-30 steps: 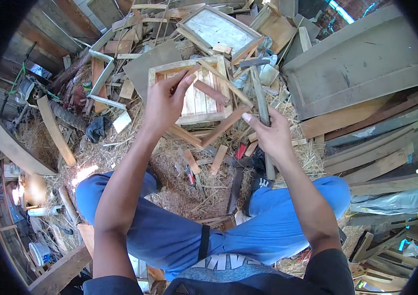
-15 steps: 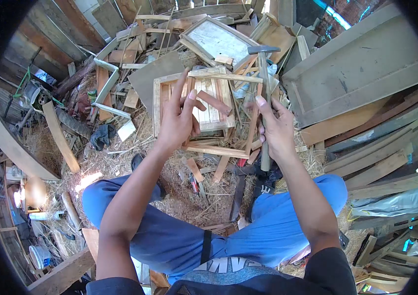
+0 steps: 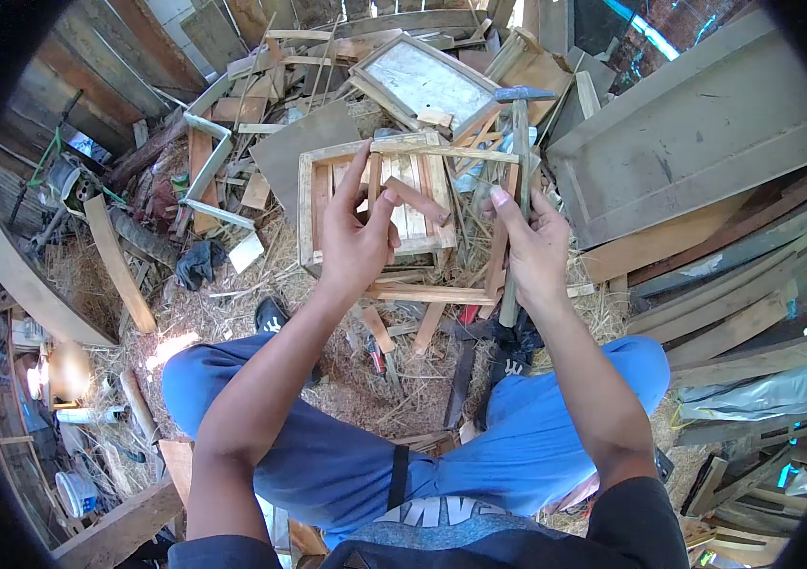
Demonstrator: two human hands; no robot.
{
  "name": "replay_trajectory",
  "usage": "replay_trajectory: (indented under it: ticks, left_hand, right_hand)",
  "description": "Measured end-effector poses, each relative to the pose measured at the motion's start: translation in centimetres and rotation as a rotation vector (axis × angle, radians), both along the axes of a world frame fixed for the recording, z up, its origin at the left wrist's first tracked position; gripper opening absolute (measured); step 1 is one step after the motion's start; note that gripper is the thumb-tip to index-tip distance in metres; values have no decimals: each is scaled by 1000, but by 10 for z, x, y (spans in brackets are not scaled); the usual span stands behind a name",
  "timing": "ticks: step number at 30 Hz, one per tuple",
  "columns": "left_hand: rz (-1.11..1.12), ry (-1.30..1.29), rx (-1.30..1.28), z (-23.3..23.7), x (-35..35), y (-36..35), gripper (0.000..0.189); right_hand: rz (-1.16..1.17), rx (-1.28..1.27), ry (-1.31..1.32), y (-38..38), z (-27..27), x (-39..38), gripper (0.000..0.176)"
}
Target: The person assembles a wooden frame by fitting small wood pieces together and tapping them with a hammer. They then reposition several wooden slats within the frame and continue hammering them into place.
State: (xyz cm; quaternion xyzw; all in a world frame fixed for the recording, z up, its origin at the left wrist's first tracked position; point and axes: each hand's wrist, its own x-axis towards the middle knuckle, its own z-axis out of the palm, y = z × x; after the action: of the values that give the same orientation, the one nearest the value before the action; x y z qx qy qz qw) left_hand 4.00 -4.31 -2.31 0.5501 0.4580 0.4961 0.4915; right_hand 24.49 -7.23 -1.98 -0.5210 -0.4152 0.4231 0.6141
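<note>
My left hand (image 3: 354, 237) is closed round the left side of a light wooden frame (image 3: 432, 291), its index finger stretched along the bar toward the upper corner. My right hand (image 3: 534, 242) grips a hammer (image 3: 521, 142) by its wooden handle, the metal head pointing away from me. The handle runs alongside the frame's right bar, and my thumb lies close to that bar. Below the frame sits a shallow wooden box (image 3: 306, 209) with slats inside. A short reddish-brown wood piece (image 3: 417, 201) shows through the frame's opening, beside my left fingertips.
Wood scraps and straw cover the ground. A white-faced panel (image 3: 422, 78) leans at the back, and a large grey panel (image 3: 697, 142) stands at right. Stacked boards (image 3: 754, 313) lie along the right. A red-handled tool (image 3: 377, 358) rests between my feet.
The frame's right side and the hammer have shifted slightly to the right. My left hand has turned a little, its thumb moving right and down. Both grips stay as they were.
</note>
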Motion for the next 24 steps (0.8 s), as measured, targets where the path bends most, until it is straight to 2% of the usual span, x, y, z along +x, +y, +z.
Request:
replay_trajectory:
  ticks: [4,6,9,11,14,17,24]
  left_hand:
    - [17,-32,-12,-10,0,3,67]
    - [12,-29,16,-13,0,4,67]
    - [23,-31,-49,-8,4,2,68]
    - [95,-38,-20,-7,6,2,60]
    - [60,-67,4,-26,0,13,50]
    - [71,-168,-46,-15,4,9,42]
    - [144,-139,-74,-2,8,11,34]
  right_hand:
    - [21,-32,5,-5,0,-1,21]
    - [-9,3,-101,-5,-3,-2,22]
    - [-24,-2,-118,-5,-5,-4,19]
    - [-25,4,-132,-7,-3,-6,19]
    - [-55,37,-133,-8,-3,-10,19]
    - [-84,89,-134,-6,-2,-10,22]
    - [-60,51,-234,-6,11,-7,25]
